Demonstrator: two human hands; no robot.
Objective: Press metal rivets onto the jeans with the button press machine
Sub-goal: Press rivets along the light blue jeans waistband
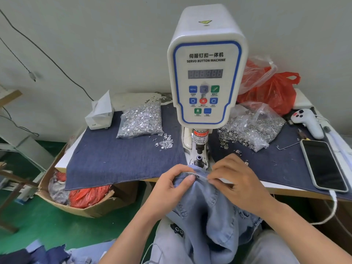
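Light blue jeans (207, 212) hang from the table edge into my lap, their top hem bunched just in front of the machine's lower die (198, 160). My left hand (172, 184) grips the hem from the left, thumb on top. My right hand (235, 179) pinches the same hem from the right. The white servo button machine (205, 77) stands upright behind, its punch (200, 147) raised above the die. A clear bag of silver rivets (142, 121) lies left of the machine, with loose ones (165, 142) beside it. A bag of ring-shaped caps (255, 128) lies to the right.
Dark denim cloth (118, 161) covers the table. A tissue box (101, 115) sits at the back left, red plastic bags (274, 90) at the back right. A phone (323, 164) and a white handheld tool (308, 121) lie on the right. A cardboard box (80, 201) stands on the floor at left.
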